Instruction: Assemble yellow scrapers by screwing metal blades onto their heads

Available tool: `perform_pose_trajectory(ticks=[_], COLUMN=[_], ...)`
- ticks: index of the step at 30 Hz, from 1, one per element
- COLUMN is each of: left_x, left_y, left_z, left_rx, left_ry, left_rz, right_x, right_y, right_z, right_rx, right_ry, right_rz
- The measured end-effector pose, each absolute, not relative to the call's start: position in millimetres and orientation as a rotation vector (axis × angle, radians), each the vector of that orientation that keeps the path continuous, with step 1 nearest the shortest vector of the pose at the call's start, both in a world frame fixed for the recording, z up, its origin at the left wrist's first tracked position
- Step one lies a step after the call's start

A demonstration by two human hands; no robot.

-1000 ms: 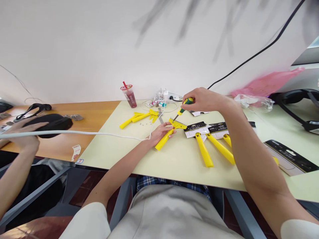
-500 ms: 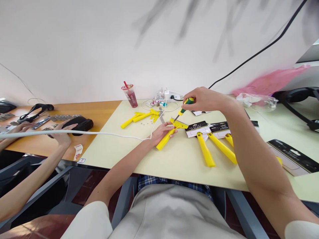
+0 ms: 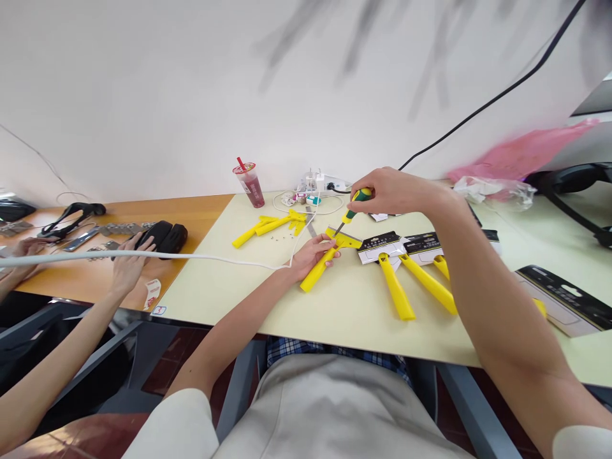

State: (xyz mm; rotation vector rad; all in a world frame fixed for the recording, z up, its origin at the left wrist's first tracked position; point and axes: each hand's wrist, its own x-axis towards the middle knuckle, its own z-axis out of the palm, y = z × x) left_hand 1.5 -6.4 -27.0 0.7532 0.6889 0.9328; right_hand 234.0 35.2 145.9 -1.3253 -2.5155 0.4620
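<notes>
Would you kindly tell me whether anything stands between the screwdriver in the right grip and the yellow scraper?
Nothing visible does: the screwdriver in the right grip reaches down to the head of the yellow scraper in the left grip. The white cable passes to the scraper's left, away from the screwdriver.

Left grip (image 3: pixel 308 258) on yellow scraper (image 3: pixel 319 271), right grip (image 3: pixel 391 190) on screwdriver (image 3: pixel 350 213)

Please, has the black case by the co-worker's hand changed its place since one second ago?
Yes. The black case has moved to the right in the view: it is now closer to the pale table.
</notes>
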Motion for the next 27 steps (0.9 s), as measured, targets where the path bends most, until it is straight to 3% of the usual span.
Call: perform_pose_trajectory(ticks=[27], left_x=[-0.4], left_y=[0.2], left_z=[-31.3], left_rx=[0.746], left_ry=[0.683], left_rz=[0.928], right_x=[239.6], right_y=[40.0], right_z=[139.5], right_rx=[-1.258], right_ry=[-2.436], right_rz=[0.387])
